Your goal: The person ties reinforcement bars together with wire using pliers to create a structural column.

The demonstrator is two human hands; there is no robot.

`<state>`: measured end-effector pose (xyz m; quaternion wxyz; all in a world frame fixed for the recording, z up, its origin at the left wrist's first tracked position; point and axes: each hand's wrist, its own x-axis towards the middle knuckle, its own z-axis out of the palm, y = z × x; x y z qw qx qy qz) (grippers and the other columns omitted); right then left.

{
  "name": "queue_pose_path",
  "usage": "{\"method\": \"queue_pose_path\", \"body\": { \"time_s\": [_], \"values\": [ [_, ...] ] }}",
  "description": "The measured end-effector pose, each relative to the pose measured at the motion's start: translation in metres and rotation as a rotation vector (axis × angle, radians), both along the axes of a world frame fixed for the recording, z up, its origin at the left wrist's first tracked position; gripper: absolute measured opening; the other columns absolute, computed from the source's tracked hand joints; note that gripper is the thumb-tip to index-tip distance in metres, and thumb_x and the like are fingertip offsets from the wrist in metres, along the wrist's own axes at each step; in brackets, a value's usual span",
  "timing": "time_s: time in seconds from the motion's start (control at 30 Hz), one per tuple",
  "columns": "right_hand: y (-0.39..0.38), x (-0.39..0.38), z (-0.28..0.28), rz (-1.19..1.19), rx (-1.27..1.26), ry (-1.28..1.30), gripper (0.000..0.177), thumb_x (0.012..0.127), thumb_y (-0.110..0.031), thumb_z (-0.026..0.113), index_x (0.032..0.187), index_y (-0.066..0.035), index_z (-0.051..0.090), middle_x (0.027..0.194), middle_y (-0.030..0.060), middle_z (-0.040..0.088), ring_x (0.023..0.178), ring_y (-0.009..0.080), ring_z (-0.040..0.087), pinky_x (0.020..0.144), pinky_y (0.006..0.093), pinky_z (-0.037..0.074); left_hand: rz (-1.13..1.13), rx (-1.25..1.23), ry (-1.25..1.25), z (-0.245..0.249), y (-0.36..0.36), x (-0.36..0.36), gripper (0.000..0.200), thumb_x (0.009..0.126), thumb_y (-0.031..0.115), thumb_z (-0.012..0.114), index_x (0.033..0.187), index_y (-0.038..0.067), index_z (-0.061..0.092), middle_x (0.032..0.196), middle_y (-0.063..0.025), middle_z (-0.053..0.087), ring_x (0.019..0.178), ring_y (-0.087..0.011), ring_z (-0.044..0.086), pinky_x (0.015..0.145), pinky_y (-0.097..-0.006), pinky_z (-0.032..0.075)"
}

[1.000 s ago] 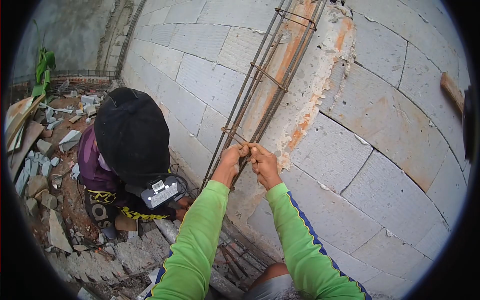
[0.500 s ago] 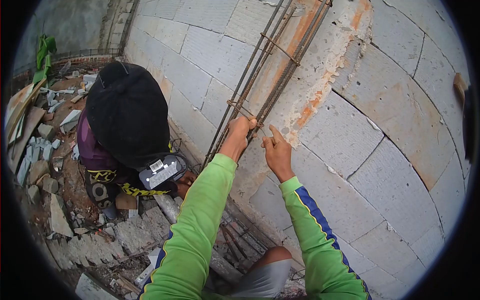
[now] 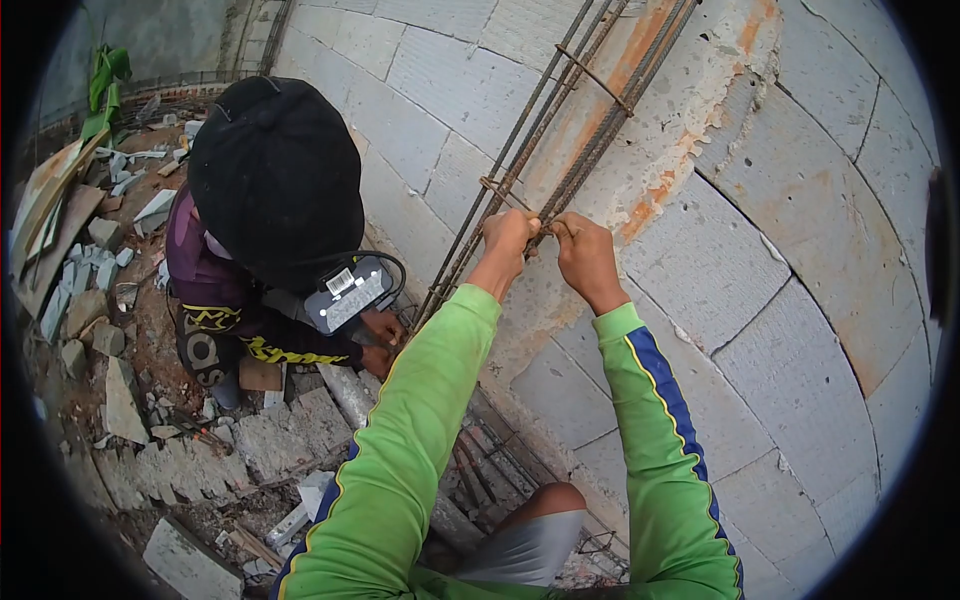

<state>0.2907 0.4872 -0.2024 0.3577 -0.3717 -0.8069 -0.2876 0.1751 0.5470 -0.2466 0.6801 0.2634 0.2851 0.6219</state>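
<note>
Vertical ribbed steel bars [image 3: 640, 85], tied into a cage, run up along the block wall. A thin bent steel stirrup [image 3: 506, 192] crosses the cage just above my hands. My left hand [image 3: 508, 245] is closed around the cage at this stirrup, its thumb by the right-hand bars. My right hand [image 3: 588, 262] is close beside it at those same bars, thumb and forefinger pinched together. Whatever sits in that pinch is too small to make out. A higher stirrup [image 3: 597, 82] spans the bars.
At my left a co-worker in a black cap [image 3: 275, 185] crouches, hands [image 3: 380, 340] low by the cage's foot. Broken blocks [image 3: 125, 400] and rubble cover the ground there. A light grey block wall [image 3: 740, 300] rises on the right. A pipe [image 3: 345, 395] lies below.
My right hand has moved up and left to the bars, its raised forefinger now bent into a pinch. My left hand stays on the cage. The view has shifted slightly.
</note>
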Motion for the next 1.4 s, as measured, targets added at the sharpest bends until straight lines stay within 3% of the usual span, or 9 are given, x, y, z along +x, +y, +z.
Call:
{"method": "queue_pose_path", "body": {
  "time_s": [0.2,0.27,0.4,0.67,0.8,1.0,1.13,1.23,1.4],
  "values": [
    [0.005,0.000,-0.020,0.071,-0.731,0.912,0.014,0.100,-0.011,0.052,0.097,-0.002,0.063,0.093,0.0082,0.068,0.067,0.0165,0.060,0.058,0.0308,0.049,-0.084,0.060,-0.027,-0.007,0.012,-0.007,0.018,0.082,0.000,0.059,0.095,-0.004,0.071,0.088,-0.0110,0.068,0.074,-0.0214,0.062,0.054,-0.0376,0.046],
    [0.023,0.018,-0.042,0.611,-1.232,1.801,0.016,0.102,-0.009,0.047,0.111,-0.002,0.059,0.097,0.0070,0.069,0.063,0.0095,0.053,0.057,0.0258,0.047,-0.204,0.105,-0.032,-0.007,0.015,-0.012,0.020,0.086,0.001,0.055,0.101,-0.006,0.066,0.091,-0.0147,0.065,0.076,-0.0238,0.060,0.061,-0.0381,0.051],
    [0.028,-0.003,-0.071,0.896,-1.263,2.209,0.015,0.104,-0.012,0.046,0.113,-0.005,0.054,0.095,0.0043,0.066,0.060,0.0096,0.053,0.055,0.0250,0.046,-0.260,0.156,0.068,-0.022,0.037,-0.013,0.019,0.086,0.003,0.054,0.101,-0.004,0.064,0.095,-0.0154,0.064,0.079,-0.0246,0.058,0.069,-0.0388,0.051],
    [-0.005,-0.031,-0.066,0.112,-0.875,1.281,0.011,0.093,-0.011,0.061,0.094,0.000,0.063,0.077,0.0094,0.068,0.047,0.0075,0.045,0.039,0.0225,0.033,-0.283,0.272,0.109,-0.029,0.037,-0.012,0.030,0.092,0.008,0.049,0.117,-0.004,0.059,0.106,-0.0159,0.065,0.097,-0.0259,0.061,0.084,-0.0386,0.051],
    [-0.024,-0.020,-0.036,0.457,-0.991,1.352,0.018,0.094,-0.009,0.060,0.101,0.006,0.066,0.081,0.0104,0.069,0.045,0.0077,0.047,0.037,0.0238,0.031,-0.212,0.249,0.143,-0.022,0.026,-0.016,0.035,0.094,0.008,0.047,0.125,-0.006,0.053,0.111,-0.0166,0.062,0.096,-0.0253,0.061,0.088,-0.0396,0.050],
    [-0.055,0.006,-0.075,0.839,-1.076,1.549,0.046,0.101,-0.033,0.056,0.124,0.007,0.055,0.097,0.0114,0.070,0.068,0.0126,0.060,0.066,0.0263,0.053,-0.347,0.321,0.159,-0.017,0.020,-0.020,0.031,0.096,0.009,0.046,0.123,-0.004,0.055,0.111,-0.0154,0.063,0.102,-0.0276,0.058,0.091,-0.0420,0.049],
    [-0.070,0.037,-0.197,0.041,-1.171,1.389,0.041,0.099,-0.035,0.055,0.104,0.004,0.066,0.089,0.0134,0.071,0.067,0.0204,0.062,0.065,0.0357,0.052,-0.271,0.275,0.173,-0.018,0.014,-0.017,0.023,0.096,0.011,0.048,0.113,0.000,0.057,0.109,-0.0102,0.064,0.102,-0.0274,0.059,0.094,-0.0413,0.048],
    [-0.116,0.034,-0.337,-0.308,-1.289,0.560,0.035,0.089,-0.034,0.061,0.092,-0.001,0.071,0.088,0.0215,0.070,0.076,0.0361,0.067,0.071,0.0435,0.052,-0.257,0.309,0.158,-0.020,0.007,-0.016,0.019,0.095,0.010,0.050,0.110,0.002,0.057,0.108,-0.0097,0.064,0.098,-0.0259,0.061,0.095,-0.0426,0.048],
    [-0.223,-0.002,-0.460,-0.896,-1.078,0.300,0.056,0.085,-0.024,0.061,0.130,0.007,0.051,0.121,0.0258,0.059,0.108,0.0421,0.059,0.085,0.0538,0.050,-0.134,0.375,0.089,-0.027,0.010,-0.005,0.018,0.095,0.009,0.050,0.110,0.001,0.056,0.105,-0.0110,0.064,0.095,-0.0228,0.063,0.084,-0.0402,0.055]
  ]
}}
